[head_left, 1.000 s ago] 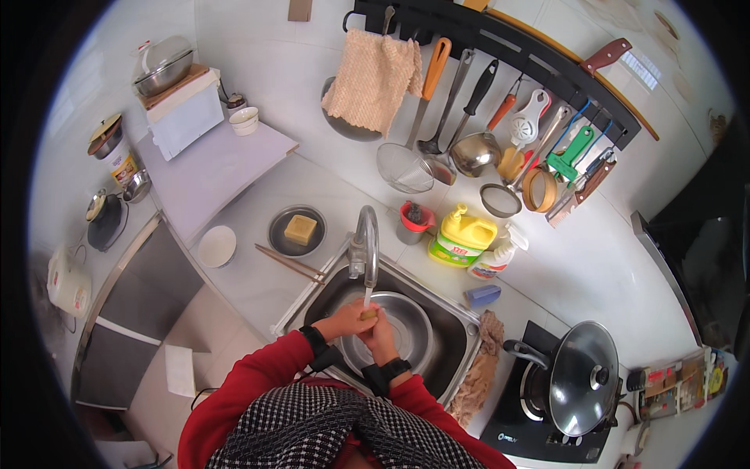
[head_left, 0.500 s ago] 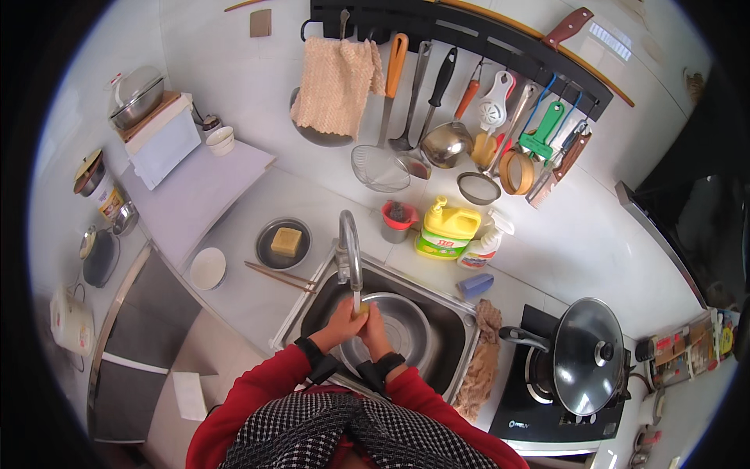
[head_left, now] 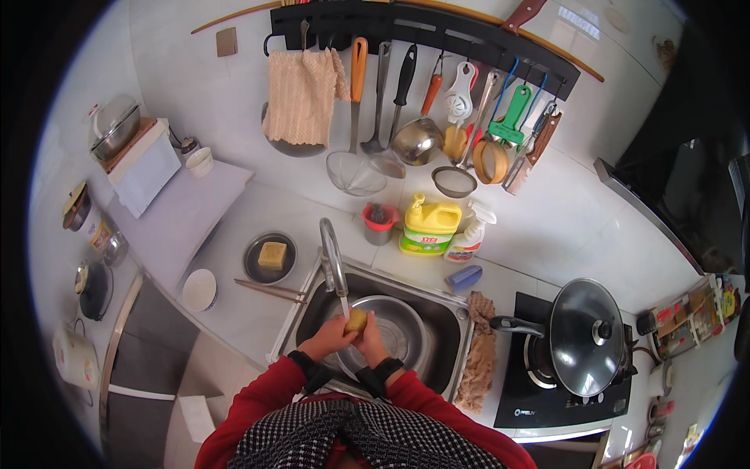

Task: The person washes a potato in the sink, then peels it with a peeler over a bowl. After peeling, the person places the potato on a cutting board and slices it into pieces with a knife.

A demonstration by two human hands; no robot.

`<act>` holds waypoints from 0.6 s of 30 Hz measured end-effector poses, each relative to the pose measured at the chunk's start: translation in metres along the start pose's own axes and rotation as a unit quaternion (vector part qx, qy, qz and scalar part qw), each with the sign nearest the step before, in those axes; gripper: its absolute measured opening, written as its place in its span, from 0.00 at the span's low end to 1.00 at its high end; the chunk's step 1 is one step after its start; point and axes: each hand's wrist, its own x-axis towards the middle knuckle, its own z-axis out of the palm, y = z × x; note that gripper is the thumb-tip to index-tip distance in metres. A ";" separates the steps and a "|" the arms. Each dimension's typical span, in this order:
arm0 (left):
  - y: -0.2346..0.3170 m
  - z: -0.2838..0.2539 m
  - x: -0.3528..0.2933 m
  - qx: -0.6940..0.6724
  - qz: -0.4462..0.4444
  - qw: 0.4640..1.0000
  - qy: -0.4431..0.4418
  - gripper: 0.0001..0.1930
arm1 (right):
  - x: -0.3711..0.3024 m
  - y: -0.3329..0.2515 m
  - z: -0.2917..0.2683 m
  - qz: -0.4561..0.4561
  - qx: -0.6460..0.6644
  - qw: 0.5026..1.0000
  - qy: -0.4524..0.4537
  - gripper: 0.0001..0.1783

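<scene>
Both hands hold a small yellow-brown potato (head_left: 357,320) under the running tap (head_left: 331,246). My left hand (head_left: 329,338) is closed on its left side, and my right hand (head_left: 373,342) grips it from the right. Water falls from the spout onto it. Below the hands, a round steel basin (head_left: 419,324) sits inside the sink (head_left: 451,340). My fingers partly cover the potato.
Left of the sink are a dark bowl with a yellow block (head_left: 272,255), chopsticks (head_left: 269,290) and a white bowl (head_left: 201,289). Behind stand a yellow detergent jug (head_left: 427,228) and spray bottle (head_left: 467,238). At right are a crumpled cloth (head_left: 478,359) and lidded pan (head_left: 584,336).
The view has shifted, so the surroundings sit slightly left. My hands have changed position around the potato, and more of it shows between the fingers now.
</scene>
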 end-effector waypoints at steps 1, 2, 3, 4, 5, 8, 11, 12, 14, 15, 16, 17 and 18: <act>0.002 -0.003 0.000 -0.008 0.069 0.997 0.017 0.27 | 0.001 -0.003 -0.002 0.012 0.030 0.999 0.013 0.26; 0.000 -0.011 0.003 -0.099 -0.026 0.993 -0.060 0.29 | 0.001 -0.006 -0.004 0.012 0.003 1.000 0.004 0.26; -0.005 -0.022 0.009 -0.186 -0.113 0.966 -0.140 0.31 | 0.000 -0.008 -0.005 0.017 -0.018 1.000 0.006 0.25; -0.009 -0.032 0.015 -0.270 -0.198 0.917 -0.216 0.33 | -0.001 -0.010 -0.005 0.025 -0.030 0.999 0.003 0.25; -0.014 -0.038 0.022 -0.221 -0.154 0.940 -0.207 0.32 | -0.003 -0.012 -0.004 0.025 -0.039 0.999 -0.008 0.25; -0.031 -0.050 0.038 -0.090 -0.047 0.984 -0.145 0.24 | -0.007 -0.015 0.000 0.032 -0.051 0.998 -0.010 0.23; -0.048 -0.054 0.057 0.024 -0.111 0.981 -0.155 0.18 | -0.011 -0.017 0.001 0.037 -0.072 0.995 0.051 0.23; -0.052 -0.053 0.061 0.011 -0.088 0.989 -0.120 0.21 | -0.013 -0.018 -0.001 0.037 -0.069 0.996 0.042 0.23; -0.059 -0.056 0.072 0.037 -0.111 0.989 -0.088 0.20 | -0.018 -0.021 -0.005 0.041 -0.055 0.996 0.048 0.24; -0.060 -0.058 0.076 0.047 -0.125 0.988 -0.076 0.20 | -0.020 -0.024 -0.007 0.046 -0.043 0.996 0.065 0.25; -0.058 -0.054 0.076 0.032 -0.111 0.993 -0.040 0.11 | -0.023 -0.026 -0.009 0.051 -0.031 0.995 0.082 0.25; -0.053 -0.049 0.073 0.009 -0.094 0.995 -0.022 0.11 | -0.026 -0.029 -0.011 0.042 -0.044 0.995 0.076 0.25; -0.047 -0.044 0.068 -0.016 -0.082 0.996 -0.003 0.11 | -0.027 -0.034 -0.011 0.034 -0.058 0.995 0.069 0.25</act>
